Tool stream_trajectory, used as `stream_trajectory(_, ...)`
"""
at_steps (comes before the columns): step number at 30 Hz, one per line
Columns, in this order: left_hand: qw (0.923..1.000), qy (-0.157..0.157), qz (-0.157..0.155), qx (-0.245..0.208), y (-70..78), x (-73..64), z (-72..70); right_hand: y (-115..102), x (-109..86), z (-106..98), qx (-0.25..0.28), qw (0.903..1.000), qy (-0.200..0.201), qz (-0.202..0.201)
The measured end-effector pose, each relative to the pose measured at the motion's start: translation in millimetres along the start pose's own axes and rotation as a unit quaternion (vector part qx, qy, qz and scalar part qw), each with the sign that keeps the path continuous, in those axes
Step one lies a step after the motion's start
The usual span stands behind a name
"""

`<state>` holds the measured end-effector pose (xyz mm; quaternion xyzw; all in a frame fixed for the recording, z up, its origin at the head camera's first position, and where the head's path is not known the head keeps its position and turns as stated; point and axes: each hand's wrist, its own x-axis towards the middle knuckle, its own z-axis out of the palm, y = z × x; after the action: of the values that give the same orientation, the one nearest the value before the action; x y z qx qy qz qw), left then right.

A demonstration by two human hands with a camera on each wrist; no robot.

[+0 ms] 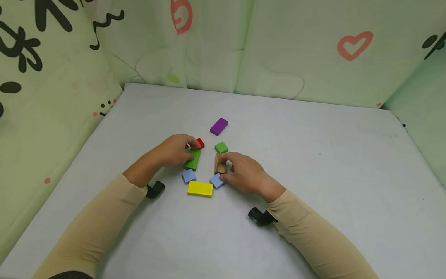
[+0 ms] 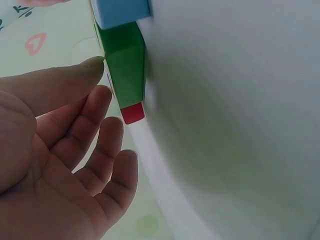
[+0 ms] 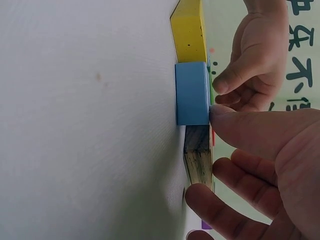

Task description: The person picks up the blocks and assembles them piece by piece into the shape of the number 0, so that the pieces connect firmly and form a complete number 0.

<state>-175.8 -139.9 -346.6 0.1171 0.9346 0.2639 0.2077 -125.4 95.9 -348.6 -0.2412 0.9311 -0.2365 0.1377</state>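
In the head view my left hand [image 1: 176,149] is at the left side of a ring of wooden blocks. Its thumb lies at the long green block [image 1: 193,159], and a fingertip reaches the small red block [image 1: 199,143]. The left wrist view shows loosely bent fingers beside the green block [image 2: 125,67]. Across the ring, my right hand [image 1: 246,172] has its index finger on the brown wood-grain block [image 1: 220,164]. The right thumb touches the blue block [image 3: 192,94] at its top edge, with the other fingers loosely bent past the wood-grain block [image 3: 199,165].
A second blue block [image 1: 189,176] and a yellow block [image 1: 200,189] make up the near side of the ring. Beyond the wood-grain block sit a small green block [image 1: 221,147] and a purple block [image 1: 219,126]. The white table [image 1: 313,155] meets patterned curtains [image 1: 278,50] behind.
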Motion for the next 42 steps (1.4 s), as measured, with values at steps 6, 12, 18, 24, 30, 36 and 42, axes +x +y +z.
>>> stream_trajectory(6, 1.0000, 0.001, 0.005, 0.001, -1.7, -4.2, 2.2, -0.7, 0.6, -0.4, -0.001, 1.0000, -0.002, 0.003)
stream_trajectory(12, 1.0000, -0.002, 0.003, 0.007, -2.4, -8.2, 3.3, -0.9, 0.1, -0.6, -0.003, 1.0000, -0.003, 0.006)
stream_trajectory(18, 0.9994, -0.006, 0.009, 0.032, -1.9, -13.1, 3.6, -0.8, 0.1, -0.5, -0.003, 1.0000, -0.002, 0.006)
stream_trajectory(24, 0.9990, -0.015, 0.018, 0.039, 0.8, -19.6, 2.0, -0.9, 1.0, -0.2, -0.003, 1.0000, 0.000, 0.003)
stream_trajectory(30, 0.9980, -0.013, 0.026, 0.057, 1.6, -23.8, 4.1, -1.4, 0.1, -0.6, -0.001, 1.0000, 0.001, 0.002)
stream_trajectory(36, 0.9974, -0.010, 0.032, 0.064, 1.3, -25.1, 5.9, -1.4, -0.7, -0.1, 0.001, 1.0000, -0.001, 0.000)
stream_trajectory(42, 0.9973, -0.010, 0.027, 0.067, 3.6, -26.2, 6.1, 0.1, 1.0, -0.5, -0.013, 0.9997, 0.001, -0.020)
